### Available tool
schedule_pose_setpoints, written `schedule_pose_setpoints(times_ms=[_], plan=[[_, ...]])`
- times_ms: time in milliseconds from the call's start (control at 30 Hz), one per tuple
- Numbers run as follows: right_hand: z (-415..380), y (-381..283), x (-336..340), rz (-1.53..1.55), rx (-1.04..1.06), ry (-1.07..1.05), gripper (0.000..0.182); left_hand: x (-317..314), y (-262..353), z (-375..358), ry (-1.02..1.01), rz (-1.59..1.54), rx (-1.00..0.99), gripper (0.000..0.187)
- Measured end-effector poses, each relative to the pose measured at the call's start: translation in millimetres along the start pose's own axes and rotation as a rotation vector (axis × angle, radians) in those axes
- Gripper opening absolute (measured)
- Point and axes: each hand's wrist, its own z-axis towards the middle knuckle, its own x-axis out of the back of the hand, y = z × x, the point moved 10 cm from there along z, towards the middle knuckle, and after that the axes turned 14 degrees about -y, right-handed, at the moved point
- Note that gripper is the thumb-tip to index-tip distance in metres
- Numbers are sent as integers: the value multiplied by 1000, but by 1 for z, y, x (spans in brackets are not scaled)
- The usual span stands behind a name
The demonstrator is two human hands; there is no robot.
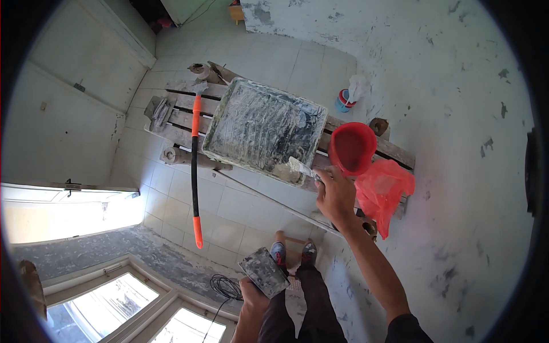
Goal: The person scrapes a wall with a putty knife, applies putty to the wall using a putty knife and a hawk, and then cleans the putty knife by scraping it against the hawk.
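My right hand grips a small scraper, whose whitish blade is at the lower right corner of a plaster-smeared tray. Streaks of grey residue cover the tray's inside. Low in the view, my left hand is closed on a flat rectangular board spotted with grey and white material. Beside the tray on the right sits a red bucket, and a crumpled red plastic bag lies next to it.
A slatted wooden bench carries the tray. An orange and black pole crosses its left part. A thin rod runs along its near side. Coiled cable hangs near the windows. A blue and red container stands beyond the bench.
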Motion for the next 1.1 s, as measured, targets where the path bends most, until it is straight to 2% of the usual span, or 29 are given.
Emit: schedule_pose_setpoints(times_ms=[33,100,200,333,433,500,600,700,833,933,1033,1100], plan=[[0,-2,-7,0,7,-8,35,1,1,0,-2,-26,-2,39],[3,-11,-30,-161,41,-171,43,5,5,-2,6,-34,-13,39],[1,-23,-22,-186,95,-104,48,4,12,-4,-8,-49,-23,39],[1,-21,-26,-198,95,-121,49,0,19,-2,25,-35,-40,41],[-1,-18,-32,-201,58,-211,50,3,22,5,-4,22,-28,43],[0,-27,-17,-159,133,-56,48,1,26,11,17,14,-33,42],[0,-17,-27,-141,81,-134,46,-19,31,15,26,29,-44,40],[-1,-26,-14,-148,108,-46,46,-43,44,25,-7,94,-83,39],[-1,-27,-12,-145,101,-54,40,-73,54,37,-71,143,-79,37],[-5,-22,-15,-166,77,-52,39,-84,60,54,-140,232,-63,38],[-5,-21,-11,-84,81,-10,42,-110,85,76,-167,389,-176,33],[-9,-8,-23,-63,11,-94,41,-125,106,92,-159,603,-268,30]])
